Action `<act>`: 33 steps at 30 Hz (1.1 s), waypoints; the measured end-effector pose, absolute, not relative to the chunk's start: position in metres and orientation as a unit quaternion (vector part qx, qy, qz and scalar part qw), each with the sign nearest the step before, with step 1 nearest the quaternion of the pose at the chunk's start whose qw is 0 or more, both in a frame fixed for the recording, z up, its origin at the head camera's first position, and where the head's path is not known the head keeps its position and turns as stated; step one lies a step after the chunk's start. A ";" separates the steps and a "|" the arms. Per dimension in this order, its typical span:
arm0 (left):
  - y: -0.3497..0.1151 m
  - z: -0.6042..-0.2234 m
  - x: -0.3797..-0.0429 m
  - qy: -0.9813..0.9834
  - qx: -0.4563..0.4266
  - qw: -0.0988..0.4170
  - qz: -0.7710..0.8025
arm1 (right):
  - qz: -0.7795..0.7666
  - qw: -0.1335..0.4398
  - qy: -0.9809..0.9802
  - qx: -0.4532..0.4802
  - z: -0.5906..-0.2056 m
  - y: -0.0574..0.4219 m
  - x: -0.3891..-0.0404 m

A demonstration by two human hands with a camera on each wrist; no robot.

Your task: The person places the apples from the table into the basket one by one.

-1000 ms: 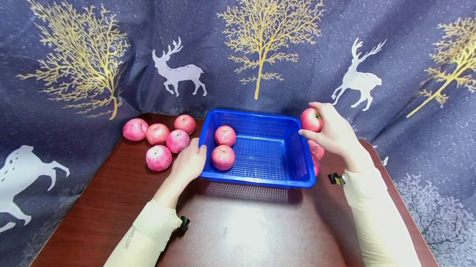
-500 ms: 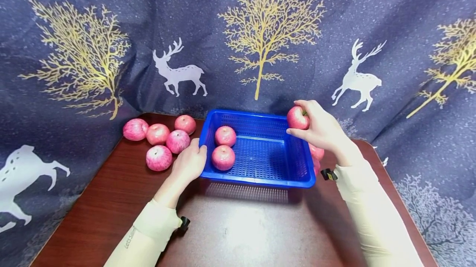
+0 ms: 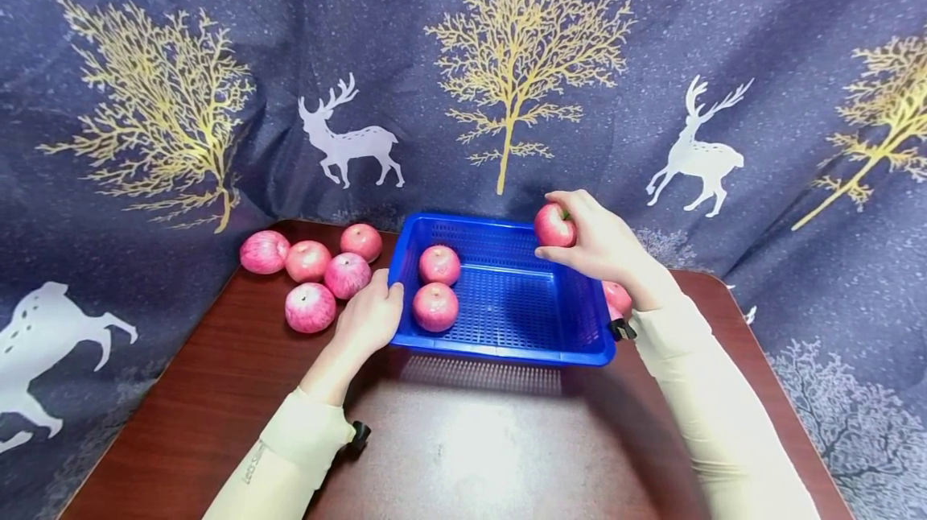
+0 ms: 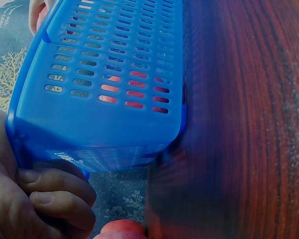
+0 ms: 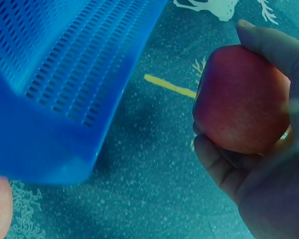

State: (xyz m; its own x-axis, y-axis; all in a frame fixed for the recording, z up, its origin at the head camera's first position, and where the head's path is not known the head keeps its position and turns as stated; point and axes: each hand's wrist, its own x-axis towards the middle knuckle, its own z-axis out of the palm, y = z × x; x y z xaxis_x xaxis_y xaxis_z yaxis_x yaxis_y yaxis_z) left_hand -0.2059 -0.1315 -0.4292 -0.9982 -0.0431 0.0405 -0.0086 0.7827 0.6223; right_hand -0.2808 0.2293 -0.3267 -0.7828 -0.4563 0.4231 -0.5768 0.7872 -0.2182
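A blue plastic basket point(image 3: 507, 355) with slotted walls stands on the table, and two red apples point(image 3: 435, 307) sit inside at its left end. My left hand point(image 3: 371, 315) grips the basket's left rim; in the left wrist view its curled fingers point(image 4: 60, 199) are under the rim. Above the basket's back right part, my right hand point(image 3: 597, 238) holds another red apple point(image 3: 554, 225) between thumb and fingers. The right wrist view shows that held apple point(image 5: 241, 99) apart from the basket wall.
Several apples point(image 3: 308, 262) lie in a group on the table left of the basket. Another apple point(image 3: 616, 297) shows past the basket's right side, partly hidden by my right arm. A dark cloth point(image 3: 405, 45) printed with deer and trees hangs behind the brown table point(image 3: 217, 391).
My right hand has moved left with its apple, from over the basket's right rim to above its inside. My left hand stays on the left rim.
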 end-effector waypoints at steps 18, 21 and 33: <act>-0.131 -0.430 -0.206 -0.943 0.015 0.027 -0.330 | 0.147 0.147 -0.931 0.301 -0.332 0.199 -0.293; -0.132 -0.430 -0.206 -0.943 0.013 0.026 -0.330 | 0.147 0.144 -0.929 0.309 -0.333 0.193 -0.296; -0.131 -0.429 -0.205 -0.945 0.014 0.029 -0.327 | 0.141 0.130 -0.922 0.337 -0.340 0.173 -0.303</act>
State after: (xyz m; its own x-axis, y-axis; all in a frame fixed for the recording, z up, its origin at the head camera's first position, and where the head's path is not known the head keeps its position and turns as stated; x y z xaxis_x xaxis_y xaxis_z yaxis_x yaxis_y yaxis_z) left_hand -0.2054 -0.1309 -0.4292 -0.9980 -0.0445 0.0460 -0.0065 0.7859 0.6183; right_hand -0.3031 0.1734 -0.3404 -0.7393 -0.5840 0.3351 -0.6575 0.7334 -0.1725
